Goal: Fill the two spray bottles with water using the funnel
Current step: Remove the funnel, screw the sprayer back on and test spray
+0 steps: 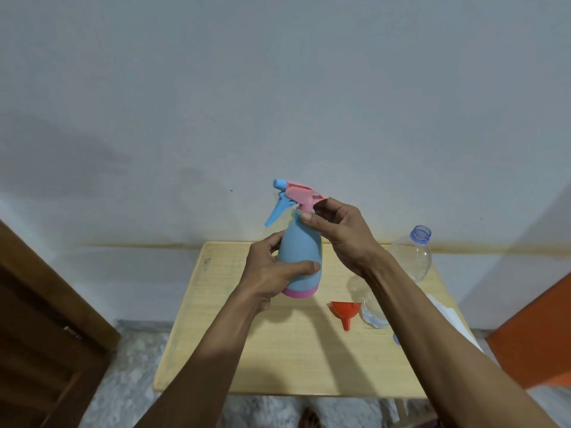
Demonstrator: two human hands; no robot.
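Left hand [272, 270] wraps the light-blue plastic spray bottle [299, 257], held up over the pale wooden worktop [234, 350]; right hand [336, 230] pinches the neck under its pink trigger head [301, 193]. Looks like the unscrewing step. Next, grab the red plastic funnel [343, 312] lying below, then the clear plastic water bottle [412, 254].

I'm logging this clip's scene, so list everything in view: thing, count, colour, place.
spray bottle: one, blue with pink base and pink-blue trigger head, held above the table.
funnel: one, red, lying on the table right of the bottle.
water bottle: one, clear, blue neck, uncapped, at the table's far right.
second clear container: one, partly hidden behind the right forearm.
white sheet: one, table's right edge.
table: one, light wood, against the wall.
left hand: grips the bottle body.
right hand: pinches the bottle's neck collar.
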